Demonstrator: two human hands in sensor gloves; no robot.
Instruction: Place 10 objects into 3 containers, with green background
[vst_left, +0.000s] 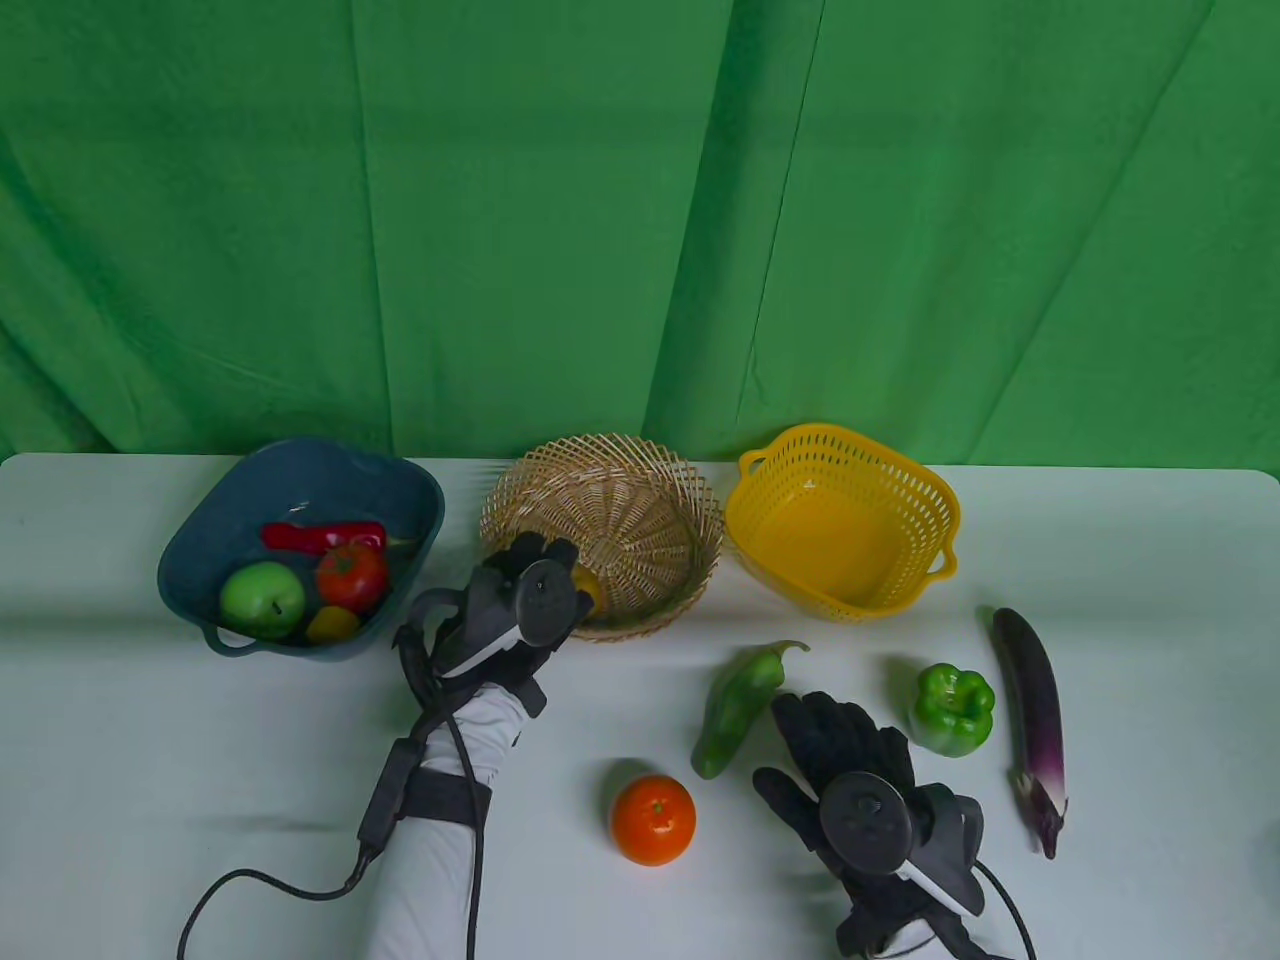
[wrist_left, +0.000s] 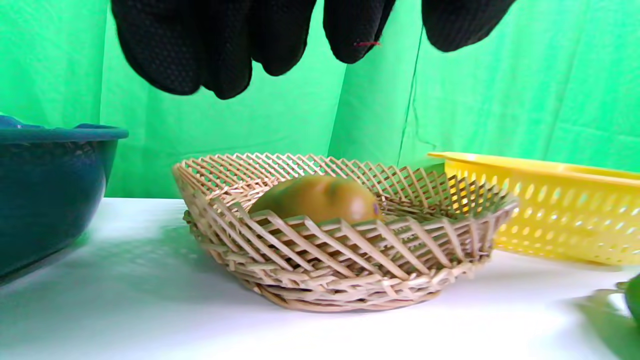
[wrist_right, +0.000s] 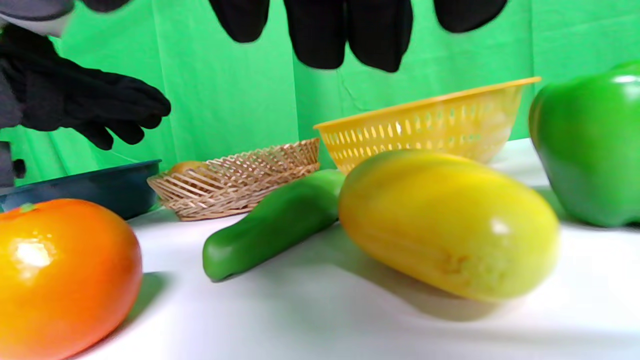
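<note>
My left hand (vst_left: 520, 600) hangs spread, gripping nothing, above the yellow-brown oval fruit (wrist_left: 316, 199) in the woven wicker basket (wrist_left: 345, 240); I'd lift straight clear; right-hand fingers (wrist_right: 345, 30) hang loose above the yellow oblong fruit (wrist_right: 447, 225).

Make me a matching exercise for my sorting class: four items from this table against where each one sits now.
Things:
1. green apple
2. brownish-yellow fruit
3. eggplant
4. orange

Places:
A. in the wicker basket
B. on the table, far right
C. in the dark blue basket
D. on the table, between the two hands

Pairs: 1-C, 2-A, 3-B, 4-D
</note>
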